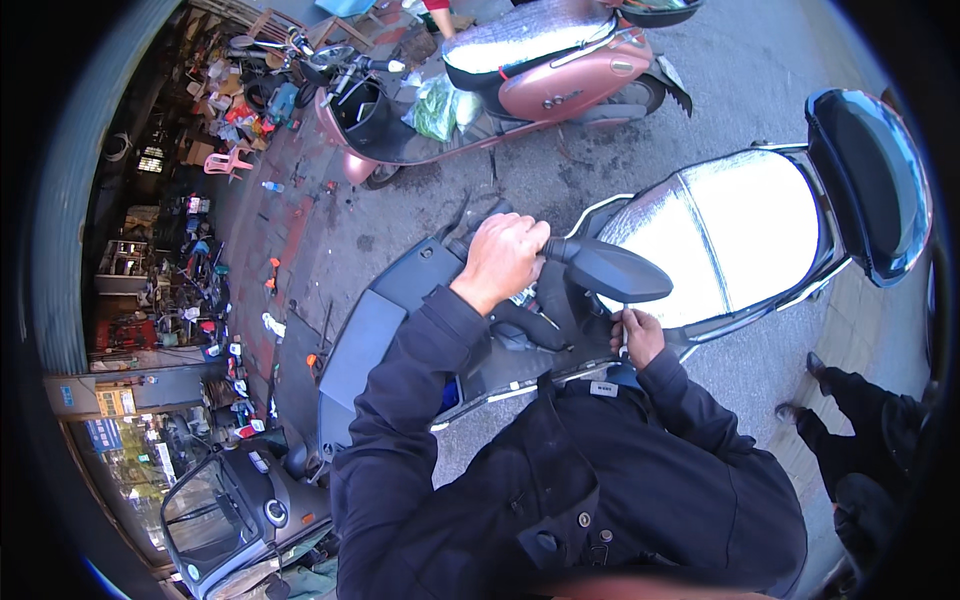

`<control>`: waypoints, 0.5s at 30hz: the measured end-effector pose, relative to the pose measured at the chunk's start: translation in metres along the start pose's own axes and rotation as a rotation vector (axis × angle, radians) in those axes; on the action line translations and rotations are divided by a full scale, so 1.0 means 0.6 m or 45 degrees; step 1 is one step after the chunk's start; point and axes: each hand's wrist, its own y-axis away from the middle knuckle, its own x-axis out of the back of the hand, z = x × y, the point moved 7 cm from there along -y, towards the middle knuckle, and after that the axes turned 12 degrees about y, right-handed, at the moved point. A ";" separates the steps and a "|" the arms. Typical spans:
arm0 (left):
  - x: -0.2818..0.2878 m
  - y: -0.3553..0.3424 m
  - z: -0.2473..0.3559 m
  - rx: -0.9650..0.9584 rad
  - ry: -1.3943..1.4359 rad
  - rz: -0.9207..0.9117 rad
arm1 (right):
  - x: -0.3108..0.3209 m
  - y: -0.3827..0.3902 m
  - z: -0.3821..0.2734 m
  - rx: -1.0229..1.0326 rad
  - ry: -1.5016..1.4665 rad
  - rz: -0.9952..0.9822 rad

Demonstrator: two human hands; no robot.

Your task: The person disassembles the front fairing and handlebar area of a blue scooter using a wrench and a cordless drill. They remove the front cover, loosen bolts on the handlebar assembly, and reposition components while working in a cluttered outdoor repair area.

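My left hand [503, 255] is closed round a black handlebar [555, 249] on a dark scooter, right beside a black rear-view mirror [630, 273]. The join between bar and mirror is partly hidden by the fist. Just below the mirror, my right hand [642, 335] is closed in a pinch by the near front edge of the seat. A small pale bit shows at its fingertips, too small to name. Silver reflective sheeting [745, 235] covers the seat. The scooter's blue-grey front panel [362, 340] lies left of my left forearm.
A pink scooter [575, 88] with a green bag [436, 108] on its footboard stands beyond; another person's hand [446, 25] is by its seat. A black rear box [870, 185] juts out at right. Someone in dark clothes [850, 420] is lower right. Cluttered shelves [130, 270] line the left.
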 end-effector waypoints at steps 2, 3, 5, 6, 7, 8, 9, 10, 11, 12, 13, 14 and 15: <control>-0.004 0.012 0.040 0.069 0.019 0.069 | 0.028 0.005 0.017 -0.073 -0.040 0.075; -0.010 0.022 0.060 0.131 0.053 0.081 | 0.053 -0.001 0.044 -0.023 -0.002 0.149; -0.040 0.072 0.077 0.286 0.226 0.119 | 0.076 0.018 -0.010 0.239 0.330 0.086; -0.059 0.099 0.089 0.368 0.321 0.132 | 0.105 0.003 0.026 0.466 0.906 0.009; -0.082 0.128 0.092 0.492 0.479 0.112 | 0.123 0.015 0.018 1.161 1.352 0.440; -0.117 0.175 0.084 0.644 0.590 0.118 | 0.133 0.025 0.019 0.952 1.363 0.259; -0.138 0.213 0.081 0.801 0.638 0.121 | 0.163 0.021 0.045 0.428 0.732 0.270; -0.161 0.255 0.076 0.952 0.682 0.127 | 0.171 0.028 0.094 -0.095 0.103 0.285; -0.200 0.319 0.060 1.037 0.657 0.113 | 0.171 0.033 0.094 -0.100 0.040 0.269; -0.228 0.378 0.050 1.215 0.579 0.088 | 0.172 0.038 0.089 -0.127 0.042 0.282; -0.246 0.425 0.046 1.397 0.683 0.174 | 0.170 0.039 0.083 -0.135 0.072 0.267; -0.266 0.472 0.040 1.573 0.788 0.252 | 0.168 0.045 0.079 -0.145 0.097 0.262; -0.306 0.538 0.027 1.615 0.764 0.312 | 0.164 0.048 0.073 -0.158 0.106 0.254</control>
